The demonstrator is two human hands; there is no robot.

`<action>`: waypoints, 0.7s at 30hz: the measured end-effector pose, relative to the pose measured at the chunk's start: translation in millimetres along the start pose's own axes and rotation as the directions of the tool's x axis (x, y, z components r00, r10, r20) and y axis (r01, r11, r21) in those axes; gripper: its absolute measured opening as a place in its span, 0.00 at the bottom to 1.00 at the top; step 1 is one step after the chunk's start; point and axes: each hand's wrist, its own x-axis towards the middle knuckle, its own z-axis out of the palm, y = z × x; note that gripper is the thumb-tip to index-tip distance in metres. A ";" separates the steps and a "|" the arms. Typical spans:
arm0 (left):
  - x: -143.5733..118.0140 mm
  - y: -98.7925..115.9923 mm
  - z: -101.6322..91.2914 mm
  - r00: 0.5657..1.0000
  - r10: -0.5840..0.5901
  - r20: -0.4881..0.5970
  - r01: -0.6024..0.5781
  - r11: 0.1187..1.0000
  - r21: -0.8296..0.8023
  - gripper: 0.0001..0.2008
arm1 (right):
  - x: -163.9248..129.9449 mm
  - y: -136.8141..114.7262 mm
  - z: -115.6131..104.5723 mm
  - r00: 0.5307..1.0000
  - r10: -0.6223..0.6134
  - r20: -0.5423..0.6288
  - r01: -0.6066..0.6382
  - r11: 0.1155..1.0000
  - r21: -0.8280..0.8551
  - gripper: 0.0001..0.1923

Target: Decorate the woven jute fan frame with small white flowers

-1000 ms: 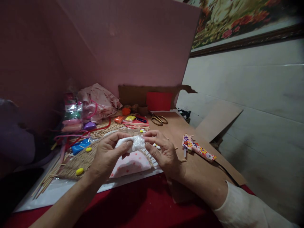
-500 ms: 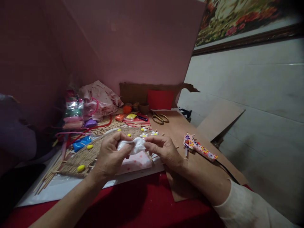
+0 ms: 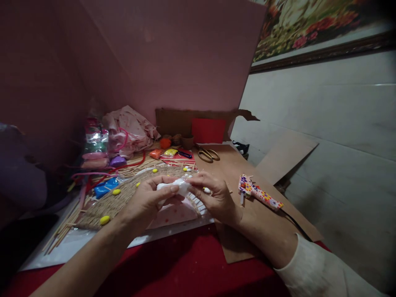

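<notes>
Above the woven straw mat [image 3: 123, 198], near its right end: left hand [image 3: 148, 202] and right hand [image 3: 215, 196] brought together, both pinching one small white lump [image 3: 179, 186]. Left thumb and fingers closed on the lump's left half, right fingertips closed on its right end; whether soft clay or crumpled wrap, cannot tell. Held clear of the counter [image 3: 272, 222], just over a pink dotted cloth [image 3: 173, 214] lying against the mat's right edge.

On the mat and close around it: yellow beads [image 3: 104, 220], small white beads [image 3: 186, 168], thin wooden sticks [image 3: 62, 233] fanned out under the mat's left side. Left of the mat: blue clay piece [image 3: 105, 189] and a stack of wrapped clay packs [image 3: 94, 144]. Behind the mat: crumpled pink fabric [image 3: 130, 128], orange ball [image 3: 165, 143], red card [image 3: 208, 130] leaning on torn cardboard. Right of the mat, past the right hand: patterned glue gun [image 3: 258, 194] flat on brown board, black cord trailing away from it. Farther back from the mat on the same board: gold-handled scissors [image 3: 208, 154].
</notes>
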 end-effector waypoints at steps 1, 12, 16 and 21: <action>0.5 -0.2 -0.3 1.000 0.007 0.002 -0.007 1.000 0.010 0.13 | -0.4 0.2 0.0 1.000 -0.002 -0.002 0.002 1.000 -0.005 0.09; -4.1 -0.3 2.5 0.990 0.089 -0.113 -0.069 0.983 0.168 0.07 | -6.5 -8.3 1.7 0.989 -0.140 0.052 0.146 0.978 -0.148 0.11; -2.5 -5.0 2.7 0.990 0.079 -0.117 -0.060 0.986 0.157 0.09 | -5.7 -5.8 2.6 0.992 -0.096 0.077 0.107 0.984 -0.143 0.10; -1.9 -1.9 1.1 0.993 -0.048 0.103 0.050 0.998 -0.025 0.10 | 0.0 2.0 -5.0 0.978 -0.172 0.122 0.184 0.978 -0.098 0.12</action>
